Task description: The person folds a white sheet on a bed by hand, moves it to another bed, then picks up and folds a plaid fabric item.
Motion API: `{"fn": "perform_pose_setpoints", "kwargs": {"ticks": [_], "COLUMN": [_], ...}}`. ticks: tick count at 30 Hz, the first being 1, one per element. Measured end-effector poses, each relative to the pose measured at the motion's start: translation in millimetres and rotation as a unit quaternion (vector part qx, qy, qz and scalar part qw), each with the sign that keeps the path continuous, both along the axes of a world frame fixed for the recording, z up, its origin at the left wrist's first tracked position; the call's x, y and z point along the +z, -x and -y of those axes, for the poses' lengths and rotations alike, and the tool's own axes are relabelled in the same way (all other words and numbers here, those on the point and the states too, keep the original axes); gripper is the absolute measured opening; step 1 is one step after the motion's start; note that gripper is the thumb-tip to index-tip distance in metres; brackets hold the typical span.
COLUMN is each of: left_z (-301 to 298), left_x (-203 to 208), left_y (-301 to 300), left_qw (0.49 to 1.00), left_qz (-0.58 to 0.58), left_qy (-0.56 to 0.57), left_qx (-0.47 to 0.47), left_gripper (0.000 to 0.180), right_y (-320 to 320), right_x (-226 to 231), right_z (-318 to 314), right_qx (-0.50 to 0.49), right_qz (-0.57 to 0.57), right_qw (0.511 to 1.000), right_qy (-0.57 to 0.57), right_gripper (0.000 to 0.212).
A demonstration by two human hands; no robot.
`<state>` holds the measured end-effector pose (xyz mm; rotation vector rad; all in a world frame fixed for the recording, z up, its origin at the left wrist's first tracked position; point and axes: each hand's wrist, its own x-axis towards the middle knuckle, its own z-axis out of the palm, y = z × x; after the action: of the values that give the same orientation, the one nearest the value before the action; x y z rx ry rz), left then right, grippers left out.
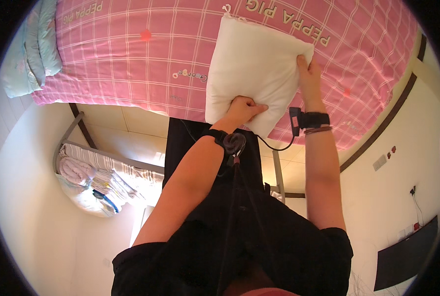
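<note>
Pillow (pixel 254 59), white, flat on pink bedspread (pixel 131 64), long axis near to far, far end slanting slightly right. It lies under left hand (pixel 246 109), left of right hand's (pixel 310 79) fingers. Left, on near half, angled rightward, fingers curled closed (fabric caught or not, cannot tell). Right reaches far, fingertips touching right edge by far corner; grip unclear.

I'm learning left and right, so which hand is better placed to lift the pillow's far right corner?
Probably the right hand: it is at the white pillow's edge, close to that corner. The left hand is on the near part, farther away.
</note>
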<state>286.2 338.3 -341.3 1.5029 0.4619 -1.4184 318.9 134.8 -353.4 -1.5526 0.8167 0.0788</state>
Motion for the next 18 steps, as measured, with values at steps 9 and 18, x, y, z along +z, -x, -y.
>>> {"fn": "perform_pose_setpoints", "kwargs": {"ticks": [9, 18], "left_z": [1, -95], "left_x": [-7, 66], "left_y": [-1, -9], "left_qw": [0.999, 0.971], "left_qz": [-0.002, 0.205], "left_qy": [0.045, 0.075], "left_qx": [-0.001, 0.099], "left_gripper": [0.037, 0.020], "right_y": [68, 24], "right_x": [27, 120], "right_z": [-43, -106], "right_qx": [-0.043, -0.128], "right_qz": [-0.060, -0.077], "right_qw": [0.997, 0.982], "right_qy": [-0.036, -0.111], "right_gripper": [0.043, 0.045]}}
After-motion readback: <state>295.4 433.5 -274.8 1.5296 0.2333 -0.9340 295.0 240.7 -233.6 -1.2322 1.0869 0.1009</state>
